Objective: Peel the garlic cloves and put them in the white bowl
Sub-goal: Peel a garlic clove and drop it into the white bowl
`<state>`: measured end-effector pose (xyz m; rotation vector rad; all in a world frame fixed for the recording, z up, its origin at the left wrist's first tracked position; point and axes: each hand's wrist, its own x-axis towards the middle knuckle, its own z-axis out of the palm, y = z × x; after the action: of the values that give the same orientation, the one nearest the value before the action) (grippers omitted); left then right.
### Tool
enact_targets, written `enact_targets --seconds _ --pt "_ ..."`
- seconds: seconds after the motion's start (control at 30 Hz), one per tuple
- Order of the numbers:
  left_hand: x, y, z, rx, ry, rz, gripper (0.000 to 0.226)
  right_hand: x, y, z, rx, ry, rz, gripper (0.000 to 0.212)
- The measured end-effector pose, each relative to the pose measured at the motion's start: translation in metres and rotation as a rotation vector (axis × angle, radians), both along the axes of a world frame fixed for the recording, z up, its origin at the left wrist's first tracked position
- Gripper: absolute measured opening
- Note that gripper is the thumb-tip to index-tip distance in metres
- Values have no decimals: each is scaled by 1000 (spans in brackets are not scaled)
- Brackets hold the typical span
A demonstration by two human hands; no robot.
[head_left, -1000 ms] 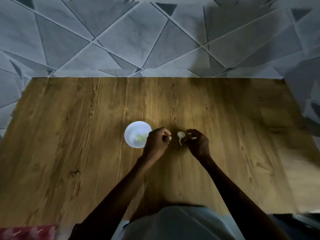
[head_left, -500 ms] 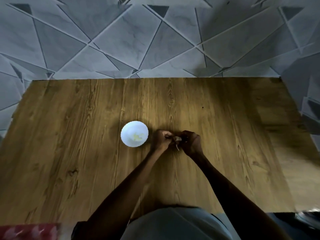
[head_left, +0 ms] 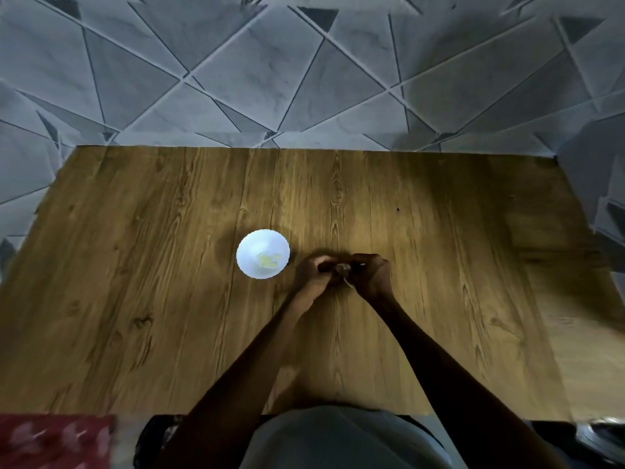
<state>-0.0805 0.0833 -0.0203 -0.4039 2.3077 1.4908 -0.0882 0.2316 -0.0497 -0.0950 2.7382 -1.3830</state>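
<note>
The tiled floor [head_left: 203, 79] surrounds one wooden desk [head_left: 135, 265]; a person stands at its near edge with both forearms extended over it; a red patterned cloth [head_left: 54, 441] shows at the lower left, blurred. One white bowl [head_left: 247, 245] rests on the desk, just left of the hands; it holds a pale yellow cluster of peeled garlic [head_left: 269, 260], too small to count. The left hand [head_left: 313, 274] and right hand [head_left: 372, 277] meet over the desk; the fingers [head_left: 358, 265] of both are curled tight and pinch one garlic clove [head_left: 341, 268] between them; a thin pale strand of skin [head_left: 346, 282] hangs beneath.

Probable faults: the clove is small and likely slick once bared; excess pinch force may shoot it out of the grip onto the desk or the floor; a torn skin may leave fragments on the clove, which would then reach the bowl; the left hand works near the bowl and may knock it during transfer.

Count: desk, one; bowl, one; hands, two; clove in hand, one.
</note>
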Motion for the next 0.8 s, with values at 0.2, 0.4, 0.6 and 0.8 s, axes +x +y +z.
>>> enact_targets --seconds 0.2,0.4,0.6,0.8 --pt "2 -4 1 61 -28 25 25 -4 11 -1 -82 112 119 12" --pt "-1 1 4 3 -93 55 21 2 4 10 -88 6 90 10" --pt "-3 3 8 3 -106 104 24 -1 -8 17 -64 -51 52 6" --pt "-3 7 11 19 -115 133 19 -8 -6 23 20 -86 124 8"
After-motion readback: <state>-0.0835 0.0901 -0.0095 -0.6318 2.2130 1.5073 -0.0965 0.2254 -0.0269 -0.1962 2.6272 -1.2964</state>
